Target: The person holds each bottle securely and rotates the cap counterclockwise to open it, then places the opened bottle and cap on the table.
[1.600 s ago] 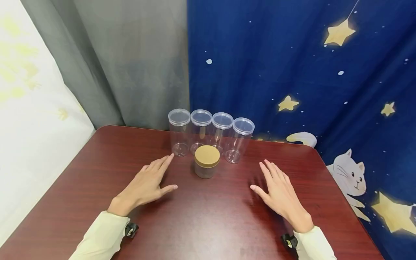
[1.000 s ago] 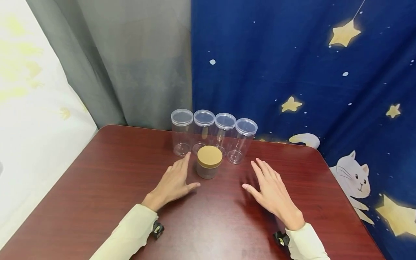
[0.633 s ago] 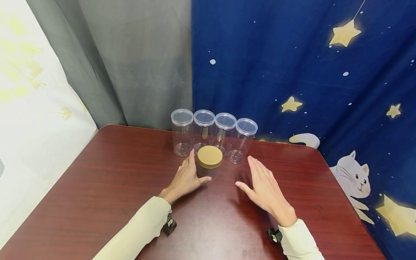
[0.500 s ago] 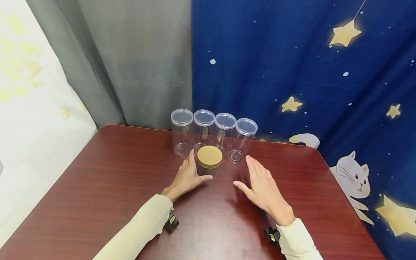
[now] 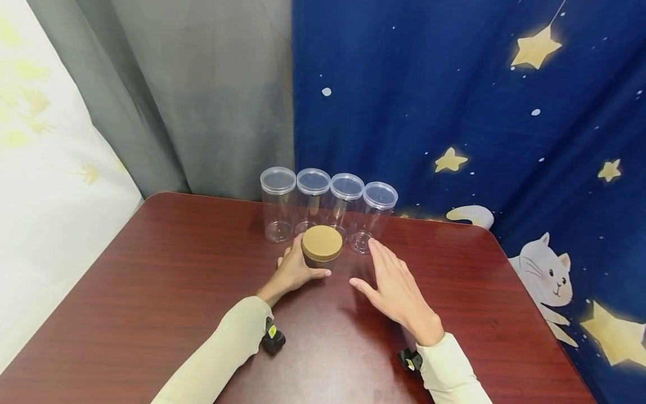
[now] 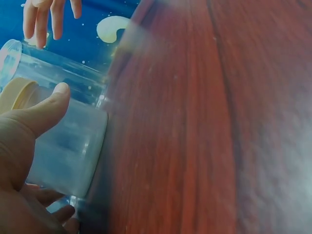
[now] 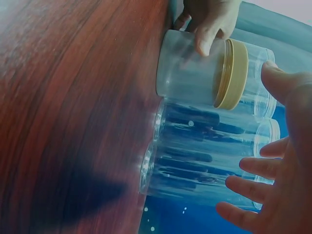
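A squat, clear jar with a gold screw lid (image 5: 322, 242) stands upright near the middle of the table. My left hand (image 5: 291, 273) holds it low on its left side, the thumb across the front and the fingers reaching round behind. In the left wrist view, the thumb lies along the wall of the jar (image 6: 70, 146) just below the lid. My right hand (image 5: 398, 286) hovers to the right of the jar, fingers extended and thumb spread, with nothing in it. Between that hand and the jar (image 7: 190, 66) a gap shows in the head view.
Behind the jar, several tall clear canisters (image 5: 278, 210) with translucent lids stand in a row near the back edge of the dark red wooden table (image 5: 151, 292). A grey curtain (image 5: 217, 101) and a blue star-patterned curtain (image 5: 404, 84) hang beyond it.
My left hand has moved right, from beside the row of canisters to the gold-lidded jar, and taken hold of it. The right hand has drifted left, closer to the jar.
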Demonstrator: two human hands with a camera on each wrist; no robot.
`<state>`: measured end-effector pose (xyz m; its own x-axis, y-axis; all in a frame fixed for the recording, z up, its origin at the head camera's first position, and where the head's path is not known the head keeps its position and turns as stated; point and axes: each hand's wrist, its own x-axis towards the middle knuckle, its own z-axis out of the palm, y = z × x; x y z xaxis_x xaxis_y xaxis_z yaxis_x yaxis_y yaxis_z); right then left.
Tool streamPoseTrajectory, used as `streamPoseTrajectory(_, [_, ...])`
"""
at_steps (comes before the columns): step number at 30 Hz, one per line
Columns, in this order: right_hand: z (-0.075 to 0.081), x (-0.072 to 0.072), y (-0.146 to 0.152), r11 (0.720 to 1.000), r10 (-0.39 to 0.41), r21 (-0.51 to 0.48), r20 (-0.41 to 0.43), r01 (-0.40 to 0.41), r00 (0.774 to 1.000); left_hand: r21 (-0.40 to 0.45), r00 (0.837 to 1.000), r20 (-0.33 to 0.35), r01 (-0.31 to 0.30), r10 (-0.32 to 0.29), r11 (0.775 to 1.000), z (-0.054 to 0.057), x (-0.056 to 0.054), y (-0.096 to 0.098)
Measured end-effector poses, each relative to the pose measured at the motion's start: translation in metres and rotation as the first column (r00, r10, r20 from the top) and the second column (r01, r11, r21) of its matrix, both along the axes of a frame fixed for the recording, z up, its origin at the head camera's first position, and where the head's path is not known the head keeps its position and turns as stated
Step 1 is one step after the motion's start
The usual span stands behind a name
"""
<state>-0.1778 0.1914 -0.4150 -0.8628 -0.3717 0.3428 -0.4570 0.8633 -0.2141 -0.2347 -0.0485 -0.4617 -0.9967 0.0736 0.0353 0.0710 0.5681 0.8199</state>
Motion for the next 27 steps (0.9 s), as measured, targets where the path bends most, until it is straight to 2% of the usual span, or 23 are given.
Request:
streamPoseTrajectory(8, [-0.001, -0.003, -0.006, 1.000, 0.008, -0.001, 0.004, -0.008, 1.000, 0.003, 0.999, -0.036, 0.017, -0.017, 1.000, 0.001, 0.000, 0.003])
streamPoseTrajectory(11, [-0.002, -0.004, -0.008, 1.000, 0.012, 0.002, -0.003, -0.012, 1.000, -0.025, 0.996, -0.080, 0.036, -0.038, 0.999, 0.003, 0.003, 0.004])
streamPoseTrajectory(17, [0.000, -0.007, -0.016, 0.999, 0.037, -0.012, -0.010, -0.037, 0.999, -0.087, 0.975, -0.189, 0.102, -0.117, 0.991, 0.012, 0.013, 0.001])
streamPoseTrajectory(21, [0.002, -0.008, -0.023, 0.999, 0.042, -0.029, -0.008, -0.043, 0.999, -0.117, 0.966, -0.220, 0.111, -0.135, 0.987, 0.017, 0.020, -0.004])
streamPoseTrajectory(27, [0.006, -0.010, -0.031, 0.998, 0.038, -0.043, 0.003, -0.038, 0.999, -0.142, 0.948, -0.271, 0.132, -0.167, 0.981, 0.022, 0.022, -0.011])
